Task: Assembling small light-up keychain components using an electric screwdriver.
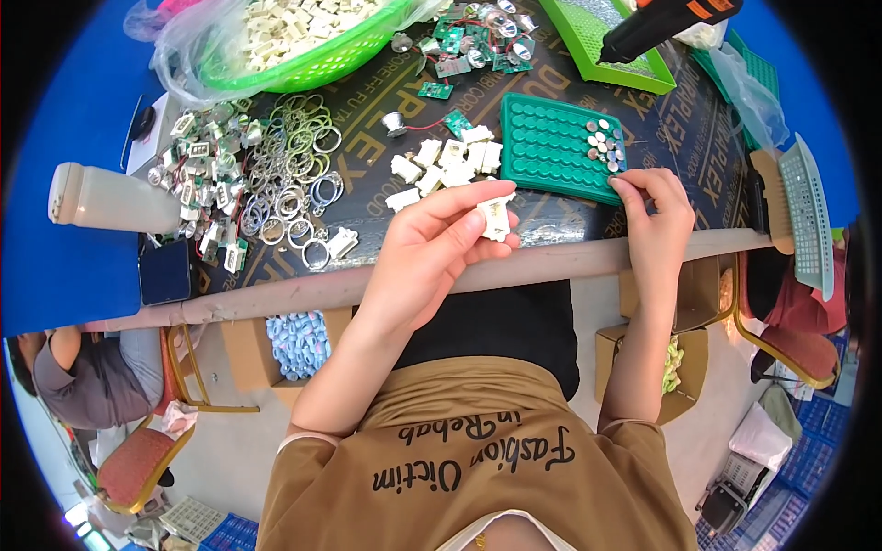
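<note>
My left hand (439,241) grips a small cream plastic casing (494,219) between thumb and fingers, over the table's near edge. My right hand (658,209) is closed in a pinch at the near right corner of a green ridged tray (542,151); whatever its fingertips hold is hidden. Small round silver button cells (602,147) lie on the tray's right part, just beyond those fingertips. Beyond my left hand is a loose pile of similar cream casings (450,163). Beside that pile, a green circuit board (457,122) is wired in red to a silver reflector (393,123).
Metal rings (296,207) and assembled pieces (207,156) cover the left side, near a whitish bottle (110,199). At the back stand a green basket (340,46) of casings, more circuit boards (469,41), and a black tool (657,32) over a green bin (588,64).
</note>
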`<state>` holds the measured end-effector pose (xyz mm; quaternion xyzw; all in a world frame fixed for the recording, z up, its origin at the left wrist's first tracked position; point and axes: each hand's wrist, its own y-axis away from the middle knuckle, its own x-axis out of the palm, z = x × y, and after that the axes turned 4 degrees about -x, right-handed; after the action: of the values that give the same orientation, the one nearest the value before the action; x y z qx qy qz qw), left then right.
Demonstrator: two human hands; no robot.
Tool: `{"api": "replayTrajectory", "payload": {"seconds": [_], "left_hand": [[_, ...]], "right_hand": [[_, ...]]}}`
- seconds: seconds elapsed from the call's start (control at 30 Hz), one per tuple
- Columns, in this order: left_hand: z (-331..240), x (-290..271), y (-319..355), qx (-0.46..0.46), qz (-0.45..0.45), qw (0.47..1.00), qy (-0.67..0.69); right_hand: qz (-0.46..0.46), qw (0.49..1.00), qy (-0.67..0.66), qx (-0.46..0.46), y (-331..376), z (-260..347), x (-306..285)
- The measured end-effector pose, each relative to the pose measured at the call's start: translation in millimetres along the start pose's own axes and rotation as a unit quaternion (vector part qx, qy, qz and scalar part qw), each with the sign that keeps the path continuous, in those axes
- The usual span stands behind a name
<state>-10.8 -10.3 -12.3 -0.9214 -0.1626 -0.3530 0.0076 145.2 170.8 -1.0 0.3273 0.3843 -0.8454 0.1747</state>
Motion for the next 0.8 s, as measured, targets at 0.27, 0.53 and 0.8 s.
{"api": "replayTrajectory", "payload": {"seconds": [0.27,0.53,0.8], "left_hand": [[4.1,-6.7,0.2,0.025,0.006,0.998,0.053],[-1.0,-6.5,2.2,0.047,0.021,0.994,0.098],[3.6,-1.5,0.2,0.06,-0.011,0.993,0.097]], "right_hand": [[0.022,0.999,-0.03,0.003,1.8,2.8,3.3],[0.009,1.0,-0.018,-0.005,3.0,6.3,4.5],[0.035,0.999,0.028,-0.012,-1.4,9.4,1.8]]}}
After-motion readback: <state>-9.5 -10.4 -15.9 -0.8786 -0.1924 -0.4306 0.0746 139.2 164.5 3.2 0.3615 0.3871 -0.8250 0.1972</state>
